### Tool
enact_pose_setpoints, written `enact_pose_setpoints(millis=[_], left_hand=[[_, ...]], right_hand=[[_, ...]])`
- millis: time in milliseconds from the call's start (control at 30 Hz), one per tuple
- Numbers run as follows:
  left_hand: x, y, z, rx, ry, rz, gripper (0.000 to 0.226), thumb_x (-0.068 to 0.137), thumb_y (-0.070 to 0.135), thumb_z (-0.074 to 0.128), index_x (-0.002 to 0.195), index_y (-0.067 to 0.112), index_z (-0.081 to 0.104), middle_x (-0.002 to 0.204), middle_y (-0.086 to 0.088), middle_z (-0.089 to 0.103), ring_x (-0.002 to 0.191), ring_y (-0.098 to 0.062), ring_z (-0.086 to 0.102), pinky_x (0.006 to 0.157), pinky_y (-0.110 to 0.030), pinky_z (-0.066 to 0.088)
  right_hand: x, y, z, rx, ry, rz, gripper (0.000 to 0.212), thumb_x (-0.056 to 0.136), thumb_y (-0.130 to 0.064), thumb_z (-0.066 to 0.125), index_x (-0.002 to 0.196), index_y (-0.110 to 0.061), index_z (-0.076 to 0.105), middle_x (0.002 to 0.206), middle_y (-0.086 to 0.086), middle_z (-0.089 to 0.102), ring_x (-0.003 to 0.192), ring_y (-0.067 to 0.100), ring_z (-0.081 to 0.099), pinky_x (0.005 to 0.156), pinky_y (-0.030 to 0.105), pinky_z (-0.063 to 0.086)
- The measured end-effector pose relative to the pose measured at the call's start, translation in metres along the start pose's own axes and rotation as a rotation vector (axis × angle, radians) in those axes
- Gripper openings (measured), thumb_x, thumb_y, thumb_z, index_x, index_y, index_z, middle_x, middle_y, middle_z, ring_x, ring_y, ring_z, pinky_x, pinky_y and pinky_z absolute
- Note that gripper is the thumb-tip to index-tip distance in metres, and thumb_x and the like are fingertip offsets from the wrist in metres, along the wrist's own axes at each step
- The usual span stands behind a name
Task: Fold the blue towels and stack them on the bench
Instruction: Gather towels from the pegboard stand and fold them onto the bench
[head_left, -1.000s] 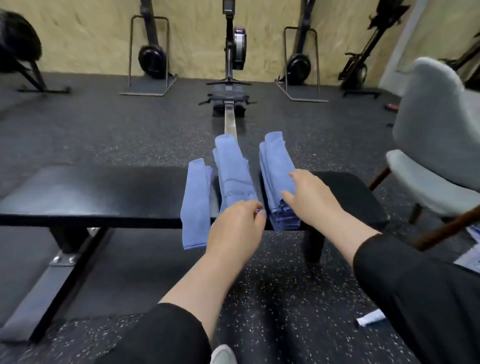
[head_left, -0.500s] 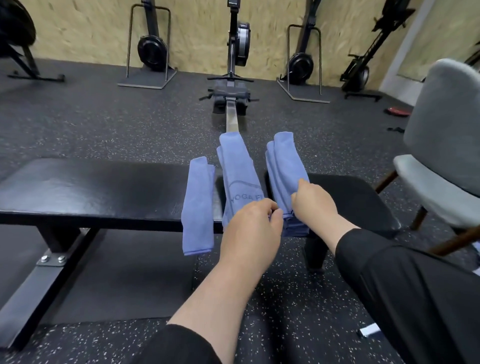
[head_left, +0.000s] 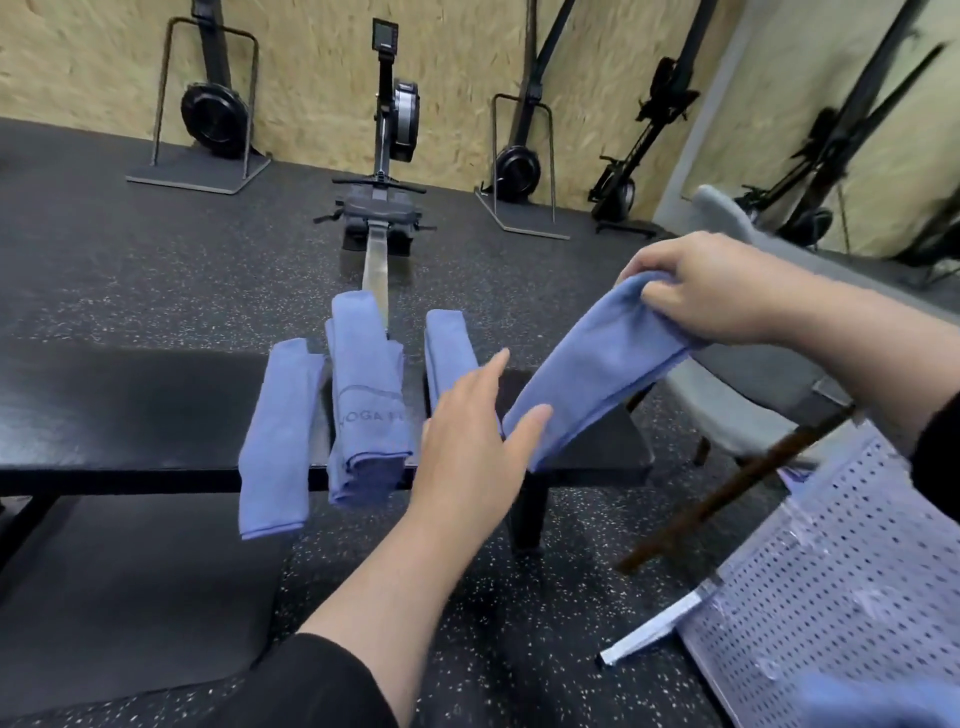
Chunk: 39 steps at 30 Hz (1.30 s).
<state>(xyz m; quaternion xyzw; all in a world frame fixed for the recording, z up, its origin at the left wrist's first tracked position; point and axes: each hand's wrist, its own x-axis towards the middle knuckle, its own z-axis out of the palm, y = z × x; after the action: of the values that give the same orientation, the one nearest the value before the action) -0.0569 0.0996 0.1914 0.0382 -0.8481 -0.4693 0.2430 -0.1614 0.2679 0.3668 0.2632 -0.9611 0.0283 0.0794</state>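
right hand (head_left: 717, 291) gripping blue towel (head_left: 597, 364) (lifted)

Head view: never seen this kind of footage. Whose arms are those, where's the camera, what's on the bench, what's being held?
No robot here: a person wears one wide-angle camera on the head, looking forward and down, so the two arms coming up from the bottom are that person's own. The long black padded bench runs across the picture in a gym. Three folded blue towels lie across it: a left towel hanging over the near edge, a middle towel with printed lettering, and a right towel partly hidden by the left hand. That hand is open, fingers straight, by the low end of a fourth blue towel. The right hand grips this towel's upper end, lifting it off the bench.
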Motion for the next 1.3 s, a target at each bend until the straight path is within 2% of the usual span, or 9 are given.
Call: enact_pose_setpoints(millis=[133,200,300,433,567,733,867,1067,1300], left_hand=[[-0.012,0.036,0.042,-0.311,-0.316,-0.078,0.069,0.09,0.047,0.07,0.151,0.037,0.038,0.137,0.02,0.055,0.125,0.002,0.05,0.098,-0.021,0.04],[-0.022,0.045,0.06,-0.315,-0.477,-0.031,0.034,0.091,0.04,0.072,0.119,0.023,0.063,0.094,0.019,0.063,0.082,0.004,0.056,0.069,-0.014,0.038],[-0.033,0.051,0.079,-0.258,-0.58,0.037,0.034,0.095,0.033,0.068,0.075,0.011,0.05,0.066,0.01,0.042,0.059,-0.006,0.034,0.053,-0.022,0.026],[-0.043,0.058,0.103,-0.134,-0.621,0.157,0.03,0.093,0.029,0.069,0.079,0.007,0.055,0.068,0.004,0.049,0.06,-0.004,0.037,0.055,-0.023,0.03],[-0.051,0.066,0.128,-0.013,-0.676,0.231,0.021,0.091,0.032,0.069,0.08,0.016,0.061,0.073,0.002,0.062,0.068,-0.011,0.05,0.064,-0.034,0.042],[-0.056,0.078,0.157,0.308,-0.781,0.37,0.014,0.089,0.037,0.068,0.088,0.023,0.064,0.083,0.007,0.062,0.083,-0.016,0.057,0.072,-0.035,0.045],[-0.062,0.063,0.177,0.62,-0.896,0.427,0.018,0.092,0.037,0.058,0.095,0.021,0.064,0.093,0.003,0.061,0.088,-0.022,0.06,0.07,-0.033,0.046],[-0.086,0.053,0.227,0.597,-0.795,0.423,0.01,0.096,0.029,0.05,0.091,0.021,0.05,0.087,0.003,0.058,0.085,-0.022,0.056,0.065,-0.034,0.039],[-0.084,0.038,0.285,0.395,-0.745,0.327,0.019,0.092,0.033,0.057,0.111,0.038,0.055,0.085,0.008,0.064,0.084,-0.021,0.061,0.069,-0.036,0.05]], right_hand=[[-0.075,0.014,-0.012,0.041,-0.121,-0.037,0.037,0.092,-0.009,0.046,0.1,-0.034,0.071,0.091,-0.022,0.067,0.084,-0.005,0.059,0.069,0.015,0.042],[-0.106,0.03,-0.008,0.082,-0.152,-0.023,0.037,0.091,-0.011,0.047,0.096,-0.039,0.07,0.087,-0.026,0.068,0.086,-0.01,0.059,0.071,0.013,0.042],[-0.146,0.058,0.004,0.11,-0.216,0.015,0.038,0.087,-0.014,0.048,0.098,-0.046,0.066,0.09,-0.029,0.068,0.087,-0.01,0.06,0.073,0.017,0.044],[-0.186,0.094,0.022,0.201,-0.372,0.094,0.041,0.085,-0.017,0.06,0.112,-0.048,0.058,0.101,-0.022,0.068,0.091,-0.001,0.064,0.079,0.026,0.052],[-0.211,0.107,0.058,0.274,-0.431,0.175,0.065,0.078,-0.054,0.08,0.133,-0.045,0.048,0.117,-0.025,0.063,0.104,0.0,0.062,0.094,0.029,0.05],[-0.233,0.109,0.134,0.199,-0.26,0.257,0.019,0.09,-0.037,0.069,0.096,-0.022,0.059,0.089,-0.003,0.064,0.087,0.023,0.059,0.075,0.04,0.048],[-0.257,0.119,0.177,0.255,-0.254,0.361,0.015,0.093,-0.024,0.061,0.09,-0.02,0.047,0.081,-0.002,0.051,0.082,0.026,0.051,0.065,0.037,0.033],[-0.283,0.133,0.225,0.503,-0.057,0.576,0.024,0.095,-0.017,0.053,0.116,-0.029,0.055,0.091,0.001,0.069,0.087,0.024,0.059,0.072,0.042,0.049],[-0.29,0.16,0.258,0.747,0.249,0.895,0.042,0.096,-0.017,0.054,0.133,-0.036,0.062,0.086,-0.007,0.068,0.078,0.013,0.059,0.061,0.014,0.042]])
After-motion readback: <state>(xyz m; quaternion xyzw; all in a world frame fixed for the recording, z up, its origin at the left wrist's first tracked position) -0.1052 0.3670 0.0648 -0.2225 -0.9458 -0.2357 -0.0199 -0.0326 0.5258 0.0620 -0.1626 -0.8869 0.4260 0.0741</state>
